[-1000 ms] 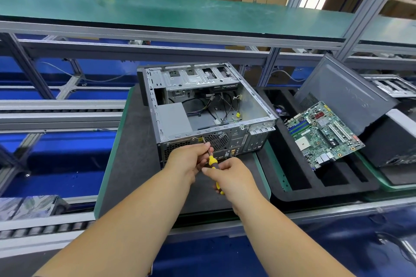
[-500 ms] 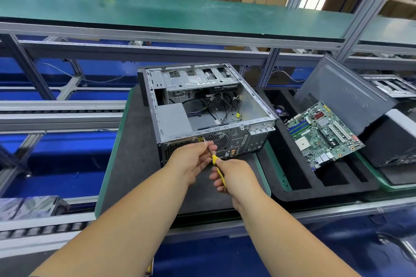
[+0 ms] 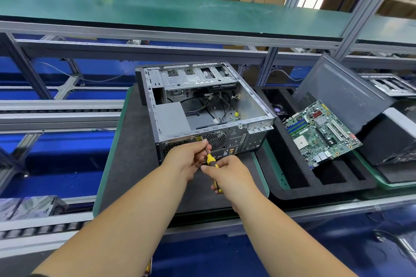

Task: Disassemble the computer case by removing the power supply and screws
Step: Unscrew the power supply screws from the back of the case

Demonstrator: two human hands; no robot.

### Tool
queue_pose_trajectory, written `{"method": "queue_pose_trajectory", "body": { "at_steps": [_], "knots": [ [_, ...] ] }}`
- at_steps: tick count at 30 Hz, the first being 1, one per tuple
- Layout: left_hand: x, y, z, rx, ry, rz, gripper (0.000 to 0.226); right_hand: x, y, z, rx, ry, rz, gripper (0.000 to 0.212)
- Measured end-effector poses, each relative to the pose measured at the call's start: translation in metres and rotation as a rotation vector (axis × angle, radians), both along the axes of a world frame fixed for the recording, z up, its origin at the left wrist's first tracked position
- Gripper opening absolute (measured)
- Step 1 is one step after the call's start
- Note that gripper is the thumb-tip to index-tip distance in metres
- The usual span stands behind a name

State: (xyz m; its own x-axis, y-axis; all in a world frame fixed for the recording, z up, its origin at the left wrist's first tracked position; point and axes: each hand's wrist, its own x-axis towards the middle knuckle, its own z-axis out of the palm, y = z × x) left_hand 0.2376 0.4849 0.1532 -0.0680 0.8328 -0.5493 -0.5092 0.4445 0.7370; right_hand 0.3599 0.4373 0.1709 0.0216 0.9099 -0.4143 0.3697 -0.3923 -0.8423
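The right hand (image 3: 227, 174) is wrapped around the yellow-and-black handle of a screwdriver (image 3: 211, 159), while the left hand (image 3: 188, 156) pinches its shaft near the tip, steadying it against the rear panel of the computer case (image 3: 202, 114). This looks like the unscrewing of a power supply (image 3: 172, 119) screw at the panel's upper left, beside the fan grille (image 3: 216, 139). The screw itself is too small to make out. Next, the tip must stay seated while the handle turns. A loose motherboard (image 3: 320, 134) lies right of the case.
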Motion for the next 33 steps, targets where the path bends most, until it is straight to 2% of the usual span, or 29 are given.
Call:
{"method": "queue_pose_trajectory", "body": {
  "at_steps": [4, 7, 12, 19, 23, 25, 29, 33],
  "knots": [
    [0.002, 0.001, 0.001, -0.015, 0.002, 0.007, 0.008, 0.002, 0.001, -0.001, 0.090, -0.103, -0.034, 0.033],
    [0.003, 0.001, 0.002, -0.022, -0.003, 0.014, 0.010, 0.002, 0.001, -0.001, 0.099, -0.099, -0.038, 0.027],
    [0.004, 0.001, 0.002, -0.045, -0.007, 0.004, 0.014, -0.002, 0.004, 0.007, -0.004, 0.004, -0.050, 0.022],
    [0.002, -0.006, 0.005, 0.013, -0.059, -0.017, 0.017, -0.016, 0.010, 0.027, -0.346, 0.199, -0.093, 0.043],
    [0.003, -0.005, 0.007, 0.000, -0.019, -0.001, 0.015, -0.016, 0.010, 0.024, -0.384, 0.306, -0.127, 0.051],
    [0.002, -0.004, 0.007, -0.005, -0.026, 0.002, 0.013, -0.012, 0.007, 0.018, -0.316, 0.290, -0.118, 0.046],
    [0.002, -0.003, 0.003, 0.001, -0.036, 0.007, 0.009, -0.005, 0.000, 0.003, -0.028, 0.069, -0.036, 0.029],
    [0.004, -0.005, 0.003, 0.009, -0.047, 0.011, 0.009, -0.005, -0.001, -0.003, 0.038, 0.042, -0.048, 0.016]
  ]
}}
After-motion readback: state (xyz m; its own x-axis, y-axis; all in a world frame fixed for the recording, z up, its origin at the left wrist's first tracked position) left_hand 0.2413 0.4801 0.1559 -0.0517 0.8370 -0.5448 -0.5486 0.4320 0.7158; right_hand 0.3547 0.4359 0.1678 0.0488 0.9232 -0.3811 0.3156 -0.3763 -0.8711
